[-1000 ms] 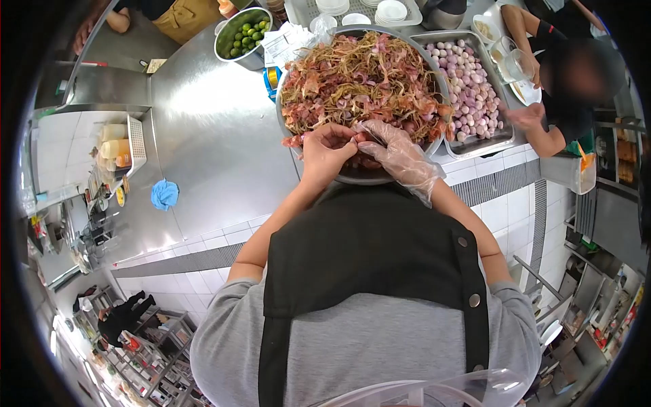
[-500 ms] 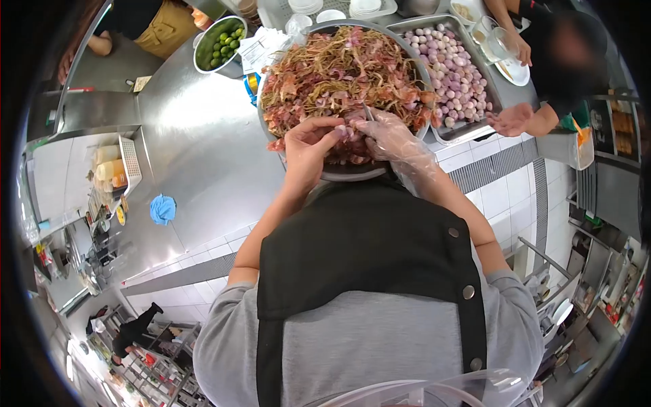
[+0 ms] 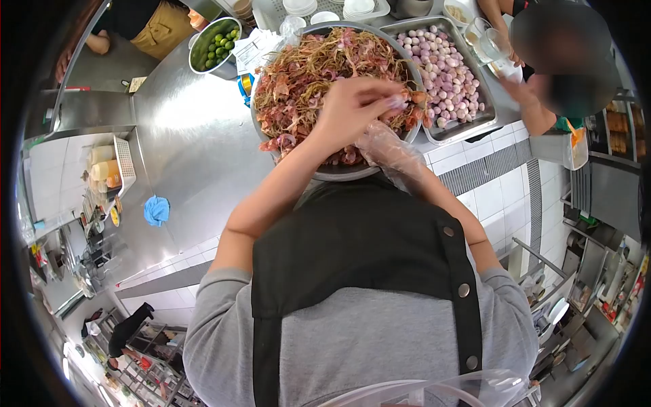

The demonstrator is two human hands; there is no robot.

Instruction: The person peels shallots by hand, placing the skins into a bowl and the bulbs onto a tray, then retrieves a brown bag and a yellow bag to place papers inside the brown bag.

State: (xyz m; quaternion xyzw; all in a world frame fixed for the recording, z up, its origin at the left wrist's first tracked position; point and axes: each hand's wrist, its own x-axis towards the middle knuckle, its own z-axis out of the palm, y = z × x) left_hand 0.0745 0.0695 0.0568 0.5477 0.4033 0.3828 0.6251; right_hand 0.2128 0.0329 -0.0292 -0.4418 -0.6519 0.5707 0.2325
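We see the left hand [image 3: 354, 108] above the bowl [image 3: 346, 175], thumb and fingers pinching a blurred shallot [image 3: 397, 103] over the bowl's right side; the gloved right hand [image 3: 381, 142] is low at the bowl, partly behind the left, and we cannot tell whether it is spread or pinching. We find skins [image 3: 298, 81] heaped in the bowl; just beside it, bulbs [image 3: 444, 74] lie in a tray [image 3: 462, 133].

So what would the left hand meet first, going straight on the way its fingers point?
Probably the peeled shallots in the tray, if the left hand clears the bowl's rim; its height there is unclear.
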